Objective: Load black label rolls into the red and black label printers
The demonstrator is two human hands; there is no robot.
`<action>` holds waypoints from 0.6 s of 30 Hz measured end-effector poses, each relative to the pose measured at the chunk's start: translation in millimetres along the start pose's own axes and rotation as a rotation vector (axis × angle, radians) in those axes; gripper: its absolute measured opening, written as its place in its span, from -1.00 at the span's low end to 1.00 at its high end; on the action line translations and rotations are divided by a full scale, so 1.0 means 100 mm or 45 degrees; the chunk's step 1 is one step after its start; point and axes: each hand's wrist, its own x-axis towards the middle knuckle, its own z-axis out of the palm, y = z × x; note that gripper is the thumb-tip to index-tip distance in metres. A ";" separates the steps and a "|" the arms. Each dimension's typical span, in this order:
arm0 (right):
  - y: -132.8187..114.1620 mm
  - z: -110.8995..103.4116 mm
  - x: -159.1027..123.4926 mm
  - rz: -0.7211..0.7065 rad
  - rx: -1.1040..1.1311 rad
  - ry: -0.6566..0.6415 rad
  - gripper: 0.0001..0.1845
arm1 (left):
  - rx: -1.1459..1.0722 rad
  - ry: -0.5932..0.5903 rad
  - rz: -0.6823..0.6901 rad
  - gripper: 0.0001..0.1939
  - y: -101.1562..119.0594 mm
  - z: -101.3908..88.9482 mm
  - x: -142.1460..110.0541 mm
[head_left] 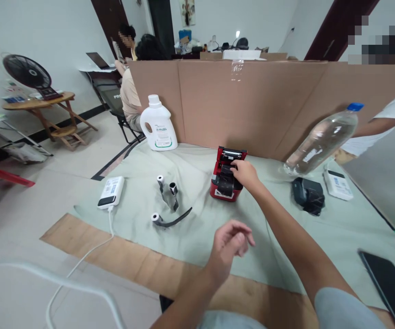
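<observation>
- A red device [228,175] is set on the cloth [197,160] near the middle of the table [122,240], its lid [232,154] raised, presumably so that the compartment inside can be reached from above.
- The right hand [244,173] is brought to that compartment from the right, with the fingers bent and close together. Their tips are partly lost against the dark parts, so it cannot be told whether anything is pinched or merely touched.
- The left hand [233,240] is held low in front of the device, well apart from it, with the fingers loosely curled and nothing grasped. It is probably not needed for support, as the device is borne by its own base.
- To the left of the device, three small rolls [173,187] with dark strips are grouped on the cloth, perhaps placed there to be within the left hand's reach (one strip is trailed loosely to the right).
- Behind, a cardboard screen [238,107] is stood upright, likely as a divider. It may be propped by the white jug [159,125] and by the clear bottle [322,141], which appears slanted, perhaps only through the wide lens.
- At the table's left side, a white box [111,192] is joined to a white cable [84,258], seemingly for power.
- On the right, a black device [308,195], a second white box [337,183] and a phone [391,283] are placed at the side, apparently out of the hands' way.
</observation>
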 end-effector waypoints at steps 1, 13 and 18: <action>-0.02 0.01 0.02 0.020 -0.016 -0.012 -0.62 | -0.095 -0.058 -0.014 -0.49 -0.01 0.09 -0.05; -0.24 -0.03 0.16 0.144 -0.169 -0.106 -0.71 | 0.674 0.894 0.606 -0.85 0.12 -0.18 1.11; -0.24 0.01 0.15 0.124 -0.120 -0.104 -0.70 | 1.084 1.018 0.268 -0.75 -0.12 -0.39 1.06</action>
